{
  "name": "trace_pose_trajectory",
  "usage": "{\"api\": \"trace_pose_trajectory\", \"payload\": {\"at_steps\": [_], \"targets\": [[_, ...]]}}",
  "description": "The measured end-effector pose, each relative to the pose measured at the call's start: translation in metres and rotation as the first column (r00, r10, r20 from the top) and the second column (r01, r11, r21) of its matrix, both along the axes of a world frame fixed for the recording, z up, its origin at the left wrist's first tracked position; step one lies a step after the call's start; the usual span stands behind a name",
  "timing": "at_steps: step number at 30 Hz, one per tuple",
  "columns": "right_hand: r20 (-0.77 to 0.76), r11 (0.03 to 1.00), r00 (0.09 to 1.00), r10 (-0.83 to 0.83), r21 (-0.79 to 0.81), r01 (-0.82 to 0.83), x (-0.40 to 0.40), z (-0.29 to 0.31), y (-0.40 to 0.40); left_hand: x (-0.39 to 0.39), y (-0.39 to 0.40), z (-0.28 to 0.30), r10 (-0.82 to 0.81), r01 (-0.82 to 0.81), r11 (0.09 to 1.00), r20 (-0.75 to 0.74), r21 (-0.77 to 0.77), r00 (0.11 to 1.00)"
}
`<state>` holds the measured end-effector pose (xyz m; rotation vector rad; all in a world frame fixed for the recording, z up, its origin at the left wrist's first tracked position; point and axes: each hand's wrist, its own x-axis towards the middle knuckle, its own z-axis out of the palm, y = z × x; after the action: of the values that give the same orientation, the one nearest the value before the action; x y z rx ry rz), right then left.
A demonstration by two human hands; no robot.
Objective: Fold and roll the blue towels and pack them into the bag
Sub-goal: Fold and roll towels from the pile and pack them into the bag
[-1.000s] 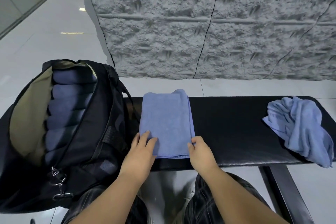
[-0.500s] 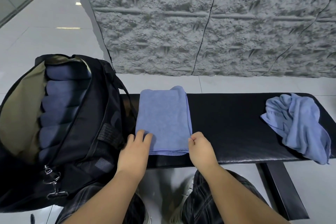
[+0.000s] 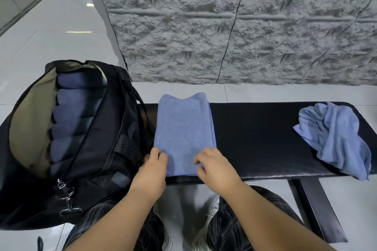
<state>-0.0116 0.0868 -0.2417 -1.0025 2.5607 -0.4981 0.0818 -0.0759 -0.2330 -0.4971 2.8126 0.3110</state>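
Note:
A blue towel (image 3: 184, 128) lies folded into a long narrow strip across the black bench (image 3: 255, 138), its short end at the near edge. My left hand (image 3: 152, 166) has its fingers curled on the towel's near left corner. My right hand (image 3: 214, 166) pinches the near right corner, with a bit of blue cloth between its fingers. A black bag (image 3: 98, 149) with an olive lining stands open at the left, and several rolled blue towels (image 3: 71, 120) are stacked inside it. A crumpled blue towel (image 3: 336, 140) lies on the bench's right end.
A rough grey stone wall (image 3: 224, 26) rises behind the bench. Glossy white floor tiles (image 3: 51, 32) spread to the left. The bench's black leg (image 3: 318, 210) runs down at the right, and my knees in dark trousers (image 3: 234, 226) are just below the bench edge.
My right hand has slid left from the towel's right edge onto its near corner. My left hand's fingers have gone from flat to curled at the near left corner.

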Motion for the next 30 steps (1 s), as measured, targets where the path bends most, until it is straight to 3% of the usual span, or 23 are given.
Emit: {"api": "trace_pose_trajectory", "payload": {"at_steps": [5, 14, 18, 30], "targets": [[-0.009, 0.972, 0.992, 0.129, 0.197, -0.125, 0.006, -0.003, 0.005, 0.004, 0.002, 0.001, -0.005, 0.005, 1.0, 0.019, -0.011, 1.0], [0.055, 0.97, 0.992, 0.113, 0.211, -0.122, 0.002, -0.003, 0.008, 0.009, 0.003, -0.005, -0.168, 0.171, 0.965, 0.035, -0.201, 0.985], [0.124, 0.954, 0.982, 0.14, 0.25, -0.167, -0.003, -0.002, 0.006, 0.007, 0.001, -0.012, -0.2, 0.218, 0.966, 0.132, -0.141, 0.971], [0.102, 0.912, 0.979, 0.178, 0.357, -0.203, -0.006, 0.01, 0.016, 0.015, -0.006, -0.011, -0.098, 0.098, 0.995, -0.021, -0.01, 0.995]]}}
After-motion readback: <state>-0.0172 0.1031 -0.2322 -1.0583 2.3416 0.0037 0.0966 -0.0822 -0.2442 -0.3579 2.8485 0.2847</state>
